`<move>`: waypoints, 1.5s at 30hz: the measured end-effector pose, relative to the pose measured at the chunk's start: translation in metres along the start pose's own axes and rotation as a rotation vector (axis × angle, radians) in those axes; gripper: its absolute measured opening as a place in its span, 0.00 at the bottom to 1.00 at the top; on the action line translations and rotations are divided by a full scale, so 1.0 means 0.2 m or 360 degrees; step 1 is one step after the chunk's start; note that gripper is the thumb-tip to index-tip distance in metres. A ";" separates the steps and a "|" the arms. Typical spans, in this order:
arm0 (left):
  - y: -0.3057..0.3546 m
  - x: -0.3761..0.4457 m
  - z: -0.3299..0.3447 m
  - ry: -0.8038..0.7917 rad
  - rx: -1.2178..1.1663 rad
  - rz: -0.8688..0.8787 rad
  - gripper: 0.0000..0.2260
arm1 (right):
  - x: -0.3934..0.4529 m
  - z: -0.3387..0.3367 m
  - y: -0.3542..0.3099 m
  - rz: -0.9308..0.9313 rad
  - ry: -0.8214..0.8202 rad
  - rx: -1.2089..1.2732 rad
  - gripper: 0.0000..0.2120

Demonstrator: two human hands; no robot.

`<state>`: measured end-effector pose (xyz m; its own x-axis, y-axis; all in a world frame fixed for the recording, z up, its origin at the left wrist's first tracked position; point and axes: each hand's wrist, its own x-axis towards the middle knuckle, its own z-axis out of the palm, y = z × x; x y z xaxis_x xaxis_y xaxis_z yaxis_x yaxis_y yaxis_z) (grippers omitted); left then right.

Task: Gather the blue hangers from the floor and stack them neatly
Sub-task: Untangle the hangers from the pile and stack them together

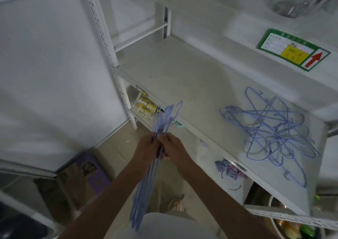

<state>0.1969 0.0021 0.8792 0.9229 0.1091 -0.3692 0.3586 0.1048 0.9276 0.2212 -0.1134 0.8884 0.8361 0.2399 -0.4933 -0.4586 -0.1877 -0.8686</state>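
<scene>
1. Left hand (146, 145) and right hand (169, 147) both grip an aligned bundle of blue hangers (146, 180), near centre, hooks pointing far.
2. Right: tangled hanger pile (270, 129) on the white shelf (173, 70), unstacked. Roughly half done, I'd judge.

Blue hangers bundle (146, 174) upright between hands; tangled blue hangers (272, 129) on shelf (173, 70).

Head view looks steeply down, close over a white shelf (182, 78)
</scene>
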 end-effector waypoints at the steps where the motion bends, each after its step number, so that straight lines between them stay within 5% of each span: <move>1: -0.01 -0.01 0.00 0.0003 0.0040 0.0039 0.16 | -0.02 0.02 0.01 -0.0061 -0.0013 -0.0048 0.17; 6: -0.04 -0.01 -0.06 -0.0031 -0.0116 -0.0031 0.12 | -0.05 0.01 -0.03 -0.0078 -0.0025 0.0101 0.17; 15: -0.03 0.05 -0.21 -0.0897 -0.0453 -0.0553 0.14 | -0.03 -0.15 0.03 -0.0118 -0.0248 -0.0011 0.14; 21: -0.11 -0.03 -0.15 -0.0419 -0.0133 -0.0429 0.14 | -0.09 -0.14 0.08 -0.0067 -0.0485 -0.0755 0.19; 24: -0.15 -0.07 -0.14 -0.0463 -0.0214 -0.0406 0.12 | -0.14 -0.18 0.08 -0.0231 -0.0459 -0.0975 0.17; 30: -0.13 -0.01 -0.20 -0.0528 -0.0328 -0.0311 0.12 | -0.12 -0.20 0.04 -0.0051 -0.0146 -0.0441 0.13; 39: -0.07 0.03 -0.28 -0.0809 -0.0233 -0.0232 0.16 | -0.03 -0.33 -0.04 -0.0200 0.0061 0.0150 0.18; 45: -0.05 0.04 -0.24 -0.0687 -0.0301 -0.0183 0.13 | -0.07 -0.27 -0.02 -0.0091 0.0005 -0.0145 0.17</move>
<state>0.1944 0.0499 0.8642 0.8668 -0.3299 -0.3740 0.4671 0.2743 0.8406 0.2281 -0.1667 0.9016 0.8612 0.2497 -0.4426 -0.3807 -0.2599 -0.8874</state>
